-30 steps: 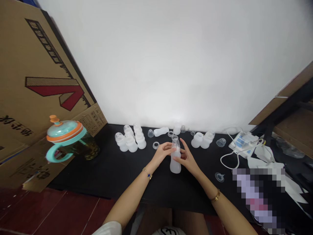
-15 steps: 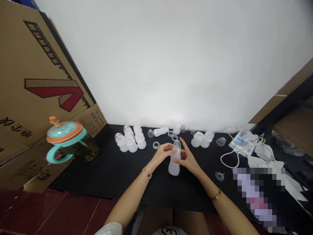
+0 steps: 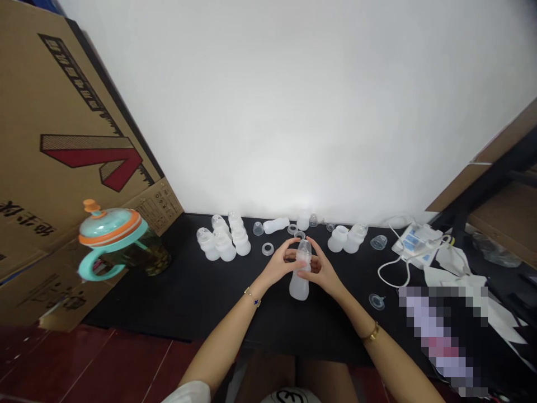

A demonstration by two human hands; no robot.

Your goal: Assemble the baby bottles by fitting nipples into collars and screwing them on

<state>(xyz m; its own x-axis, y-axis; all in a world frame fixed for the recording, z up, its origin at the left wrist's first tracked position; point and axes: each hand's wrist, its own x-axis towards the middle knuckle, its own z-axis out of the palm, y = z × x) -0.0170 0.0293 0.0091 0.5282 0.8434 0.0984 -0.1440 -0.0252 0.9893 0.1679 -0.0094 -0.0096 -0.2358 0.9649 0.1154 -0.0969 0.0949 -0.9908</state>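
A frosted white baby bottle (image 3: 299,286) with a clear cap stands upright at the front middle of the black table (image 3: 201,296). My left hand (image 3: 282,264) grips it from the left around the neck and collar. From the right, my right hand (image 3: 323,272) closes on the same neck, thumb across the front. Some fingertips are hidden behind the bottle. Just beyond my hands lie white collar rings, one of them a ring (image 3: 267,248) to the left. A clear cap (image 3: 258,228) and a bottle lying on its side (image 3: 276,225) are farther back.
Several capped bottles (image 3: 225,246) cluster at left; two bottles (image 3: 338,239) stand at right. A clear cap (image 3: 378,242), a silicone nipple (image 3: 376,301), a power strip with white cable (image 3: 415,246) and papers lie rightward. A large jug (image 3: 113,240) and cardboard box (image 3: 75,168) occupy the left.
My left hand's fingers have shifted around the bottle's neck, with its fingers now raised behind the cap. The bottle stays in nearly the same spot.
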